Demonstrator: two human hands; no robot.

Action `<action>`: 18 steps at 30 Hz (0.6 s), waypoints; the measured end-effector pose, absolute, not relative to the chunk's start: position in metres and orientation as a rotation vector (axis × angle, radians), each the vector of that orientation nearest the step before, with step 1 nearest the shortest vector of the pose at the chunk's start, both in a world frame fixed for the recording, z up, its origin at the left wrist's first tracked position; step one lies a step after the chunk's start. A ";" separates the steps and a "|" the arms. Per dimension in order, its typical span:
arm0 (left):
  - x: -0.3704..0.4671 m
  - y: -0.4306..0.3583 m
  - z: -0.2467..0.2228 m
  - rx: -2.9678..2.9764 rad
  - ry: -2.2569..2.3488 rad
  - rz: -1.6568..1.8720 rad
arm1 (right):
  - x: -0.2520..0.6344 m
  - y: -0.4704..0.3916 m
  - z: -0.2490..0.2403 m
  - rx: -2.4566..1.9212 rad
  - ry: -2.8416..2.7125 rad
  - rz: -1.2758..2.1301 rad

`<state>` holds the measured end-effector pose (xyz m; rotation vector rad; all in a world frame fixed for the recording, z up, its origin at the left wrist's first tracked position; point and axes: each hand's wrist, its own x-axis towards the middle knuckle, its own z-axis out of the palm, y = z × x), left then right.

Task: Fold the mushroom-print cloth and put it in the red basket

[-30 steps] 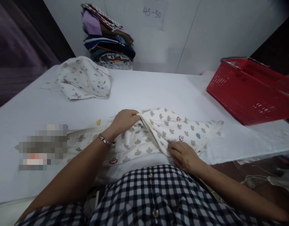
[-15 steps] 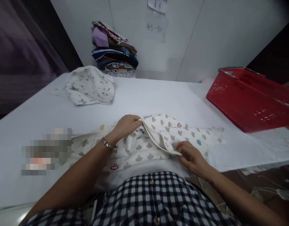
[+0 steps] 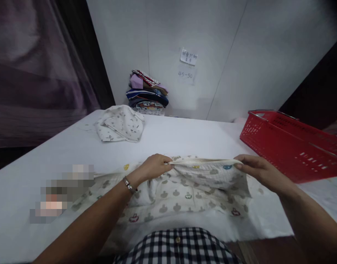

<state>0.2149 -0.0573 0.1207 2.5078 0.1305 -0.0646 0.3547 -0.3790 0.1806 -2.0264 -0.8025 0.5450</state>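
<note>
A cream muslin cloth [image 3: 182, 198] printed with grey mushroom shapes and a few red, green, yellow and blue ones lies in front of me. Its bound edge is raised and stretched between my hands. My left hand [image 3: 156, 167], with a metal bracelet on the wrist, pinches this edge near the middle of the cloth. Farther right, my right hand [image 3: 255, 168] grips the same edge between thumb and fingers. Below the edge the fabric hangs in a loose fold, and its left part is bunched under my left forearm.
A crumpled white printed cloth [image 3: 121, 124] lies on the white table [image 3: 185, 135] at the back left. Behind it folded fabrics [image 3: 148, 93] are stacked against the wall. At the right stands a red plastic basket [image 3: 289, 146]. A pixelated patch covers something at the left.
My right hand has moved up and to the right with the cloth's edge, drawing it straight. My left hand keeps its grip. The camera view has tilted upward.
</note>
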 end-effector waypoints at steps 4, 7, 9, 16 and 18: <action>0.214 -0.061 0.127 2.534 0.109 -0.105 | 0.369 -0.377 0.188 -1.965 -0.720 0.638; 0.213 -0.063 0.133 2.547 0.057 -0.142 | 0.378 -0.373 0.189 -1.928 -0.700 0.555; 0.212 -0.064 0.135 2.562 0.014 -0.155 | 0.381 -0.370 0.192 -1.944 -0.724 0.491; 0.213 -0.071 0.131 2.581 -0.179 -0.155 | 0.390 -0.361 0.202 -1.891 -0.823 0.335; 0.215 -0.075 0.130 2.581 -0.260 -0.190 | 0.394 -0.358 0.202 -1.858 -0.796 0.273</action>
